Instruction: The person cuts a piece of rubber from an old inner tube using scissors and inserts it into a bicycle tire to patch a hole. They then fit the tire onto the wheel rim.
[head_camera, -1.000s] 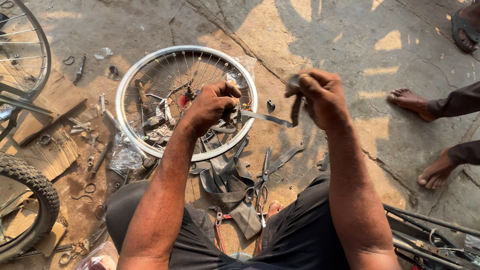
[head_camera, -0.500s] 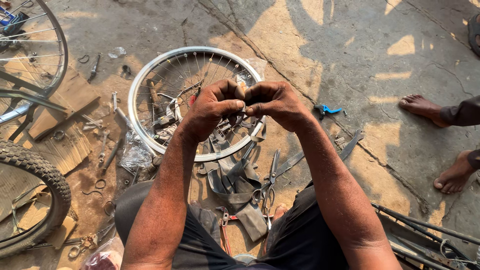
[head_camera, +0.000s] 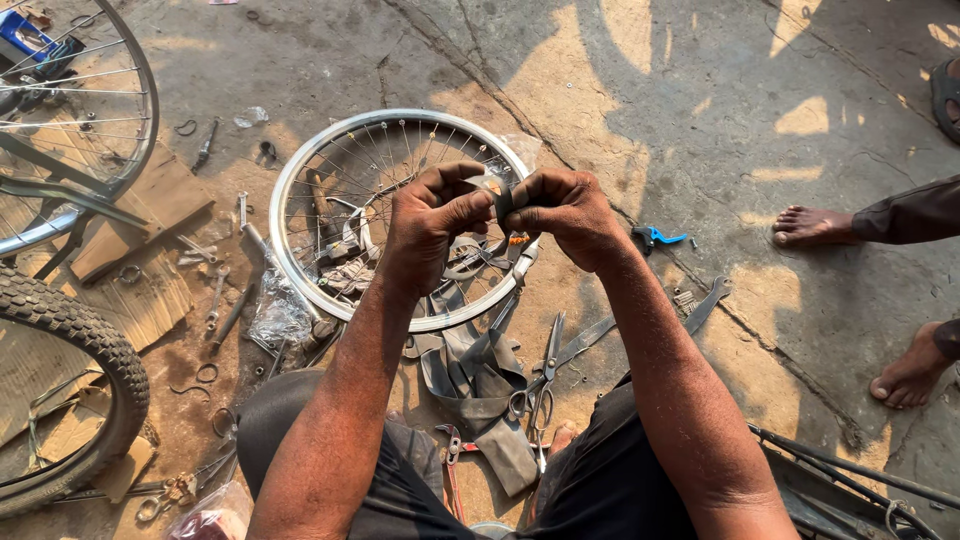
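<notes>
Both hands meet over the spoked wheel rim (head_camera: 300, 160) on the ground, left hand (head_camera: 432, 232) and right hand (head_camera: 566, 212) together pinching 1 small dark rubber strip (head_camera: 504, 202), scissors (head_camera: 543, 375) below.

Light level: bright daylight, warm tone.
Source: low sun, dappled into patches on the cracked grey concrete ground (head_camera: 640, 90).
Shadows: broad and soft-edged over most of the ground; spoke shadows inside the bare silver spoked wheel rim (head_camera: 300, 170).
Glare: mild, on rim metal and on sunlit patches.
Focus: sharp centre; no motion blur.
Distortion: wide-angle bending at the edges, visible on the black knobbly rubber tyre (head_camera: 90, 340).
</notes>
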